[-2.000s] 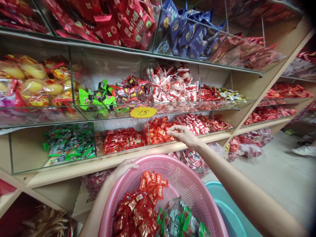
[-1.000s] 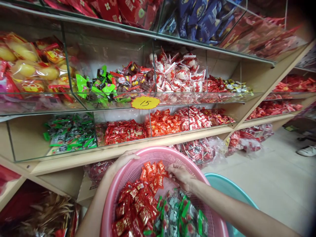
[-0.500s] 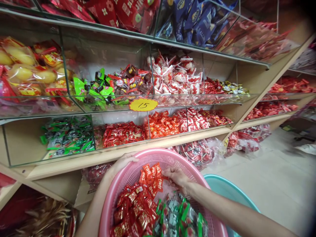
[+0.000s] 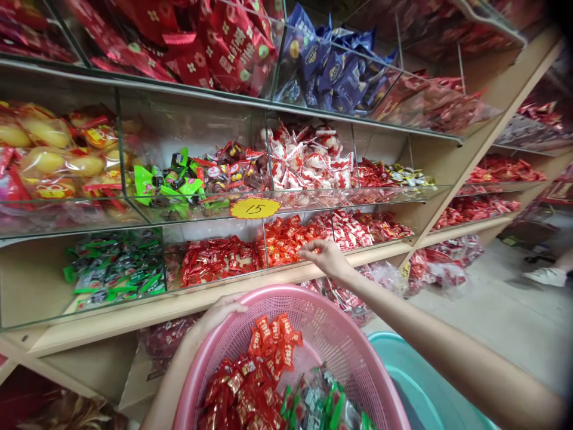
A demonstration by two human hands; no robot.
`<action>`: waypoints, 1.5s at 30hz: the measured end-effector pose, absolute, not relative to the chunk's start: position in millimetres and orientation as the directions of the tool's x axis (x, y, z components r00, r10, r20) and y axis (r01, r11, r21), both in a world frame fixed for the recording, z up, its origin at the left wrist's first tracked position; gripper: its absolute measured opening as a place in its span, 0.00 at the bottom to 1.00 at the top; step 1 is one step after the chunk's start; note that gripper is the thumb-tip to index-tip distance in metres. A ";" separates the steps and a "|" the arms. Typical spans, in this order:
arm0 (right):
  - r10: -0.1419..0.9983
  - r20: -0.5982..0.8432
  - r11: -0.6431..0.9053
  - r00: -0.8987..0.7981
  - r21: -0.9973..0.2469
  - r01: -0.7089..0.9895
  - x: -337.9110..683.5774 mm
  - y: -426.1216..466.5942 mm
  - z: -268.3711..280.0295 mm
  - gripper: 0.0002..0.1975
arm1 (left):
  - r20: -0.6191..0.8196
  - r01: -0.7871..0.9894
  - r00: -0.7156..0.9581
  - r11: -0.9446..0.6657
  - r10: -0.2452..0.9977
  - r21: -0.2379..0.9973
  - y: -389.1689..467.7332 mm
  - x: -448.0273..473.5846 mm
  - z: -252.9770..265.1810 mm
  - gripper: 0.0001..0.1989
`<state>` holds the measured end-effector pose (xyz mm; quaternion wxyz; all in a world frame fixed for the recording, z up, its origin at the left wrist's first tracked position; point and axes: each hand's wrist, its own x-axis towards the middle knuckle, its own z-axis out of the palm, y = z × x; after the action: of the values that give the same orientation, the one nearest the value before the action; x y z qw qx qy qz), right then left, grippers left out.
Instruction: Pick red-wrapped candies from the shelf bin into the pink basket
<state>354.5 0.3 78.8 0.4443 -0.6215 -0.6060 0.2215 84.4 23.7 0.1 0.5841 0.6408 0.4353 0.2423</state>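
My left hand (image 4: 219, 316) is closed on the left rim of a pink mesh basket (image 4: 358, 334). Inside the basket lie orange-red wrapped candies (image 4: 274, 341), darker red candies with gold print (image 4: 244, 388) and green-and-clear wrapped candies (image 4: 320, 397). Beyond the far rim, my right hand (image 4: 329, 258) is held out in front of the bottom shelf, its fingers loosely stretched with nothing seen in them. Its fingertips appear just in front of a compartment of orange-red candies (image 4: 286, 239); whether they touch it I cannot tell.
Glass-fronted shelves hold green candies (image 4: 120, 269), red candies (image 4: 219, 260) and red-and-white candies (image 4: 308, 158). A yellow price tag (image 4: 255, 208) hangs on the middle shelf edge. A turquoise tub (image 4: 416, 370) stands right of the basket. Bagged goods (image 4: 441, 266) lie below the shelves.
My right hand has left the inside of the basket and moved up and forward to the bottom shelf. The left hand keeps its hold on the rim. The view has tilted up slightly.
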 end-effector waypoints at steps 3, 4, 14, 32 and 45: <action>0.882 0.409 0.044 0.232 -0.563 0.825 360.6 42.1 90.6 0.18 | -0.206 0.215 0.517 0.107 0.831 0.971 20.7 85.4 3.3 0.17; 0.881 0.403 -0.019 0.246 -0.490 0.871 360.8 52.5 90.4 0.20 | -0.209 0.202 0.514 0.119 0.832 0.972 20.1 85.5 4.0 0.17; 0.895 0.303 -0.252 0.328 -0.265 0.931 351.5 87.9 77.2 0.27 | -0.225 0.203 0.512 0.137 0.829 0.970 21.6 81.8 -0.6 0.18; 0.894 0.300 -0.250 0.334 -0.285 0.925 359.1 87.4 71.4 0.24 | -0.242 0.232 0.506 0.139 0.828 0.963 18.2 85.4 3.7 0.17; 0.859 0.361 -0.027 0.362 -0.675 0.737 372.0 86.8 73.0 0.12 | -0.249 0.265 0.469 0.134 0.847 0.955 18.7 85.6 5.1 0.15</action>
<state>372.0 86.8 73.0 0.4157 -0.7129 -0.5599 0.0734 85.6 18.7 5.1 0.6002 0.6116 0.4548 0.2425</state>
